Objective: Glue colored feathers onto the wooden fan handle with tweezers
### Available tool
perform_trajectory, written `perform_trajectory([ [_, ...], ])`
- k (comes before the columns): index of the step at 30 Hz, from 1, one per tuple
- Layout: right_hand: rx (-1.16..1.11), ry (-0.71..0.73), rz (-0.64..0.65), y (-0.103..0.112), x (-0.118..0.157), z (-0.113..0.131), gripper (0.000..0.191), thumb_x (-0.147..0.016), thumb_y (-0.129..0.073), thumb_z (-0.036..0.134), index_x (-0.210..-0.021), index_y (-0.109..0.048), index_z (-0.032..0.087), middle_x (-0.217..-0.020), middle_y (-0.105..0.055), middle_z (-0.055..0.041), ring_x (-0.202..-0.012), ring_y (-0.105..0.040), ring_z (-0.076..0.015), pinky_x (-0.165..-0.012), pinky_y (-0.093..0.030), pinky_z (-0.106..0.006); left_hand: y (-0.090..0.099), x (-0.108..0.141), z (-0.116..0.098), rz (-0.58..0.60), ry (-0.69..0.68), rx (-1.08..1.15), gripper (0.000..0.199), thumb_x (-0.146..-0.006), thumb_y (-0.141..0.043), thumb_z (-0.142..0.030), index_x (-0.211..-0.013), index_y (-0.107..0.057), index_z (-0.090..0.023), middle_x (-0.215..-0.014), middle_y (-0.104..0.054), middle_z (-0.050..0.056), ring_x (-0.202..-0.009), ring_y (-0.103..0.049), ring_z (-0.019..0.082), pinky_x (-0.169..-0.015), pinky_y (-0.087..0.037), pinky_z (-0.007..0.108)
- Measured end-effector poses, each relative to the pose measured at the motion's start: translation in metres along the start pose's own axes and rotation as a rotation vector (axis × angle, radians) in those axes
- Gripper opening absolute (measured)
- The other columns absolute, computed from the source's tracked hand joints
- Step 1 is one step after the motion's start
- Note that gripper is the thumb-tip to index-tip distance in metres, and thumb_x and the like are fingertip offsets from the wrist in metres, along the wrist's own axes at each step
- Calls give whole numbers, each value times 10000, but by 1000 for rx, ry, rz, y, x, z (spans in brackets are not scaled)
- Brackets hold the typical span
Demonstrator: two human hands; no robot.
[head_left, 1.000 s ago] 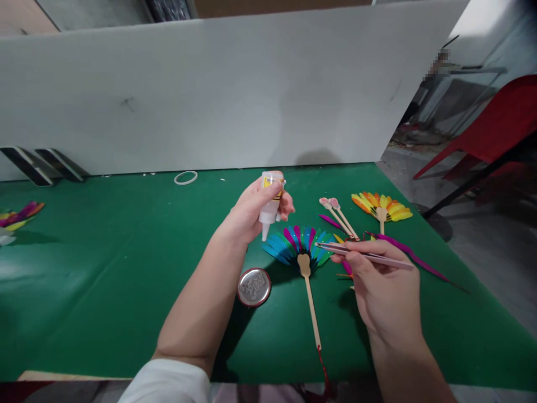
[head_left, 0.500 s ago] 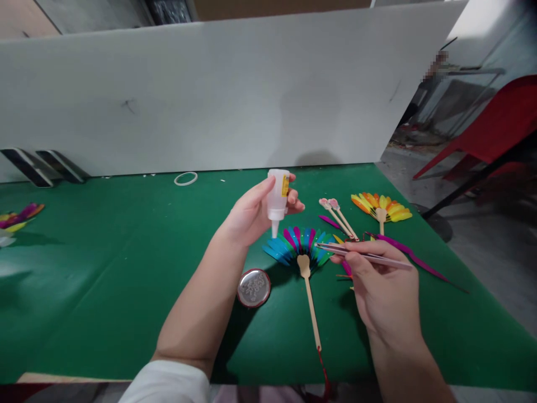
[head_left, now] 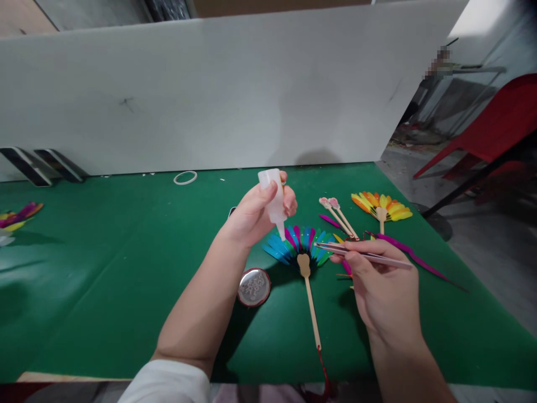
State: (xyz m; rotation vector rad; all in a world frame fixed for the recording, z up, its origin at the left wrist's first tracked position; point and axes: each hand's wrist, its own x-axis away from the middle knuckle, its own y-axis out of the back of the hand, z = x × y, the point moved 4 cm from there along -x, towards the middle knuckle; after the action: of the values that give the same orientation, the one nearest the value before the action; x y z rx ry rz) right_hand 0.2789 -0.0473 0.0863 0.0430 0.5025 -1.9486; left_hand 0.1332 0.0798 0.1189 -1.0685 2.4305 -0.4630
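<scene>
My left hand (head_left: 262,210) is closed around a white glue bottle (head_left: 275,197), tipped nozzle-down over a feather fan (head_left: 298,244). Its nozzle tip is at the blue and magenta feathers; whether it touches them I cannot tell. The fan lies on the green table with a pale wooden handle and a red tassel (head_left: 323,366). Tweezers (head_left: 371,257) are pinched in my right hand (head_left: 384,280), their tips by the fan's right feathers. A round tin (head_left: 254,287) of small shiny bits sits left of the fan's handle.
A yellow and orange fan (head_left: 381,208) lies at the right, near two pink-tipped wooden sticks (head_left: 339,215) and a long magenta feather (head_left: 413,254). A white ring (head_left: 185,178) lies near the white panel (head_left: 201,101) at the back. A red chair (head_left: 499,129) stands beyond the table.
The glue bottle has turned in my left hand, its base swinging left and its nozzle shifting right over the feathers. My right hand and the tweezers look unmoved.
</scene>
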Motion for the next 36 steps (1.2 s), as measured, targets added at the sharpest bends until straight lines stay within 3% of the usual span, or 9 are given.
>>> perform_trajectory([
  [4,4,-10,-5,0,0,0,107,-707,-748,163,-771,-725,245,-722,-739,6,-642,-714,-143,-622,-604,-235,0,-1,-2,-42,-59,-112,389,-696,-685,-516,-863,-620,-172,-538,-469,-39,-523,-458,90,-563,-394,245],
  [8,-8,-8,-2,0,0,-1,108,-701,-755,162,-765,-725,243,-709,-738,11,-637,-711,-135,-622,-598,-225,6,0,-7,-163,-149,-398,433,-748,-572,-572,-726,-686,-155,-594,-557,24,-588,-494,122,-579,-388,266],
  [13,-15,17,-21,3,-3,0,104,-701,-753,159,-759,-725,240,-692,-730,14,-631,-707,-124,-630,-595,-214,11,5,-15,-314,-245,-661,411,-789,-559,-530,-629,-695,-176,-497,-517,-8,-473,-436,89,-472,-297,254],
  [19,-20,77,-114,14,-9,8,83,-682,-766,182,-729,-716,228,-665,-702,21,-616,-705,-146,-598,-605,-252,10,5,-19,-398,-255,-515,525,-742,-549,-645,-554,-640,-164,-459,-490,-2,-407,-400,71,-406,-217,248],
  [27,-27,61,-37,9,-7,6,92,-710,-747,163,-753,-723,241,-686,-721,27,-608,-703,-121,-622,-598,-216,-1,6,-18,-357,-238,-308,491,-866,-439,-508,-577,-641,-166,-374,-340,-18,-368,-278,73,-423,-226,273],
  [32,-36,61,26,-3,-2,3,118,-698,-756,160,-756,-729,259,-682,-733,29,-636,-712,-135,-603,-607,-219,-8,10,-18,-384,-256,-260,414,-841,-498,-495,-561,-594,-205,-491,-492,-5,-389,-339,80,-442,-287,278],
  [36,-23,44,34,-8,1,2,118,-693,-760,165,-756,-731,261,-694,-738,27,-617,-706,-135,-586,-607,-232,-10,10,-15,-404,-219,-265,403,-795,-554,-514,-553,-608,-196,-531,-516,11,-436,-415,98,-446,-310,275],
])
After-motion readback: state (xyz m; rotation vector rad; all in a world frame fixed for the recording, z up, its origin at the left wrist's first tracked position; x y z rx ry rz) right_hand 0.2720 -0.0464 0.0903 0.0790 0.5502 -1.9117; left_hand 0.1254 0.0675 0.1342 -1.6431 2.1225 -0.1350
